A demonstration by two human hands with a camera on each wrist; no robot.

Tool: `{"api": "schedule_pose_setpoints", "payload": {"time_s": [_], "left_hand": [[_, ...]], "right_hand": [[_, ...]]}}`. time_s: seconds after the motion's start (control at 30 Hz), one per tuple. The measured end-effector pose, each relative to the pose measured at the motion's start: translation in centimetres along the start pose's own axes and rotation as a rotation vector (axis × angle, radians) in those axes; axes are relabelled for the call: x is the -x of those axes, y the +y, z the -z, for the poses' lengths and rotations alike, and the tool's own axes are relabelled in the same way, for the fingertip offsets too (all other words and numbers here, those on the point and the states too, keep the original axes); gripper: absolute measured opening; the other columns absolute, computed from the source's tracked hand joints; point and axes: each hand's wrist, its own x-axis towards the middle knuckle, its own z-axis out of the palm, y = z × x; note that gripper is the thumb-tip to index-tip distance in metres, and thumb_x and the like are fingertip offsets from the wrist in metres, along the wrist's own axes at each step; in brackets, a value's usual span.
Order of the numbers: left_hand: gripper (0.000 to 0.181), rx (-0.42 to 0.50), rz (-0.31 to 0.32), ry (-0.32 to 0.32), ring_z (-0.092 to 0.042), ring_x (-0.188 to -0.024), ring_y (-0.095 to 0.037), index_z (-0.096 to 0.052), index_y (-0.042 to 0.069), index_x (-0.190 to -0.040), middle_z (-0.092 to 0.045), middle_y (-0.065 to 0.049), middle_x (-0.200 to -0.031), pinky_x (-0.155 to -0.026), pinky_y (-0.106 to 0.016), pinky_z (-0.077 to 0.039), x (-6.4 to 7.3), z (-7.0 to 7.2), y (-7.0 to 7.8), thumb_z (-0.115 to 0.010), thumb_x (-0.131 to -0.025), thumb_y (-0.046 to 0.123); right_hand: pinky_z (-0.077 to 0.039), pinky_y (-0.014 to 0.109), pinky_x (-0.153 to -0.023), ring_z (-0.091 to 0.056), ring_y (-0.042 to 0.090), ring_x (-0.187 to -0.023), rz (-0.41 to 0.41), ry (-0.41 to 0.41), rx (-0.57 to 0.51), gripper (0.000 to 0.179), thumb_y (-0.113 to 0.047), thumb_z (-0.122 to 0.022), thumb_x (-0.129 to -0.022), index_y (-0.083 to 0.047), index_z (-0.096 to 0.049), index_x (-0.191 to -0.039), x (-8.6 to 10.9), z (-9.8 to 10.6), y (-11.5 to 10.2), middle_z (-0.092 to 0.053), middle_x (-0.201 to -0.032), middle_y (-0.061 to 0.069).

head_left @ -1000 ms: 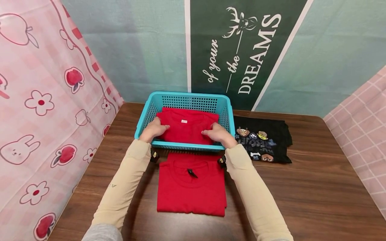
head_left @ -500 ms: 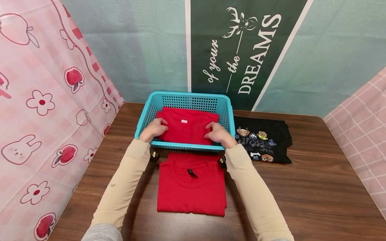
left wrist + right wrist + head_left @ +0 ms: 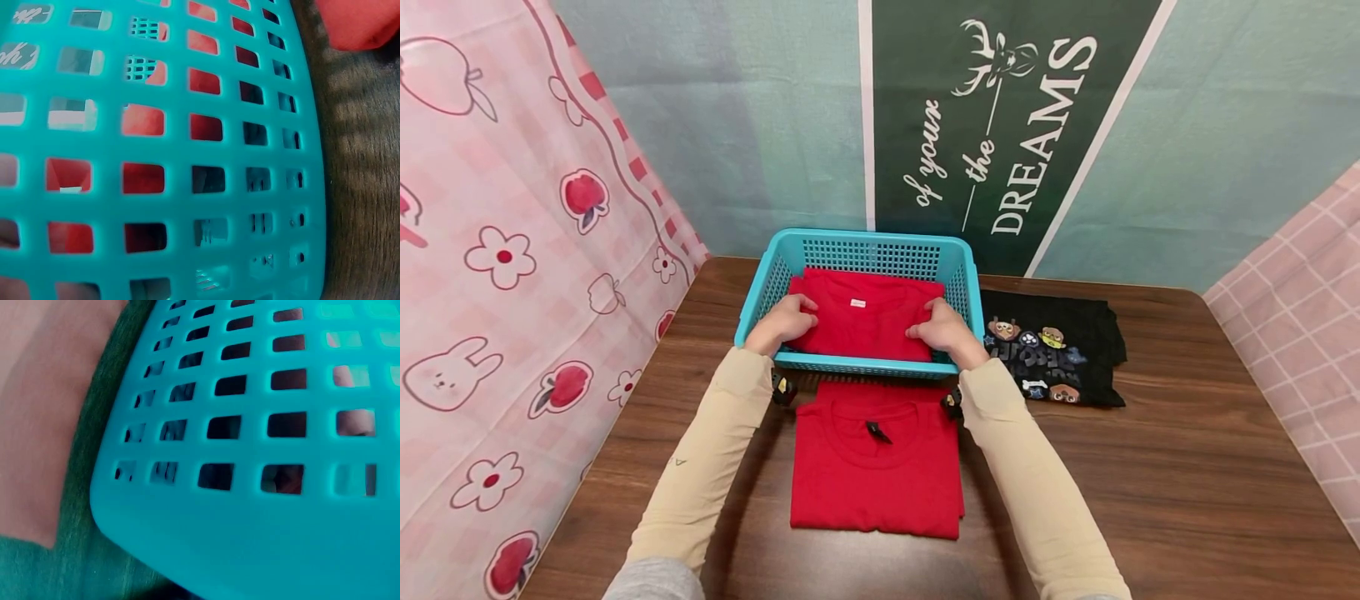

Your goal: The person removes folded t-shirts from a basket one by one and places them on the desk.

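Observation:
A folded red T-shirt (image 3: 867, 329) with a small white label lies inside a turquoise plastic basket (image 3: 872, 368). My left hand (image 3: 784, 322) reaches over the basket's front left rim and pinches the shirt's left side between thumb and fingers. On the opposite side, my right hand (image 3: 943, 327) pinches the shirt's right side with curled fingers. Some fingertips are hidden in the cloth. Through the holes of the basket wall, the left wrist view shows bits of red cloth (image 3: 204, 127). The right wrist view is mostly basket wall (image 3: 250, 540), with skin behind several holes.
Another folded red T-shirt (image 3: 876, 483) with a black neck label lies on the wooden table (image 3: 1187, 467) in front of the basket. A folded black T-shirt (image 3: 1093, 350) with cartoon prints lies right of it. Cloth backdrops (image 3: 737, 125) stand behind and at both sides.
The thumbs have drawn back a little from the shirt's top, and the right fingers have shifted slightly. Shirt and basket stay in place.

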Motion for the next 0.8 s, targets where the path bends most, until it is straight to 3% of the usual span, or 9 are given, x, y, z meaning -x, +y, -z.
{"api": "schedule_pose_setpoints", "payload": {"time_s": [0.37,0.63,0.8], "left_hand": [[0.042,0.018,0.006,0.006,-0.044,-0.122,-0.032,-0.046,0.006,-0.134,-0.044,-0.018,-0.137,-0.101,-0.046,-0.043,0.00,0.16,0.14,-0.055,-0.096,0.019],[0.037,-0.005,0.019,0.008,-0.052,-0.106,-0.026,-0.053,0.005,-0.127,-0.053,-0.015,-0.124,-0.092,-0.039,-0.047,0.09,0.16,0.10,-0.057,-0.096,0.024],[0.036,-0.017,0.011,0.013,-0.053,-0.109,-0.027,-0.056,0.006,-0.126,-0.054,-0.015,-0.126,-0.094,-0.042,-0.048,-0.07,0.10,0.11,-0.060,-0.095,0.023]], "right_hand": [[-0.048,0.046,-0.094,-0.047,0.032,-0.117,0.098,0.025,-0.011,0.036,-0.010,-0.060,-0.089,-0.007,-0.052,-0.124,-0.02,-0.32,-0.13,-0.049,-0.131,0.016],[-0.049,0.042,-0.089,-0.053,0.031,-0.108,0.127,0.058,0.033,0.028,-0.021,-0.058,-0.094,-0.004,-0.059,-0.116,-0.18,-0.39,0.03,-0.057,-0.120,0.017],[-0.050,0.040,-0.084,-0.055,0.030,-0.104,0.129,0.077,0.047,0.024,-0.021,-0.063,-0.092,-0.005,-0.060,-0.110,-0.09,-0.34,-0.04,-0.059,-0.113,0.017]]}}
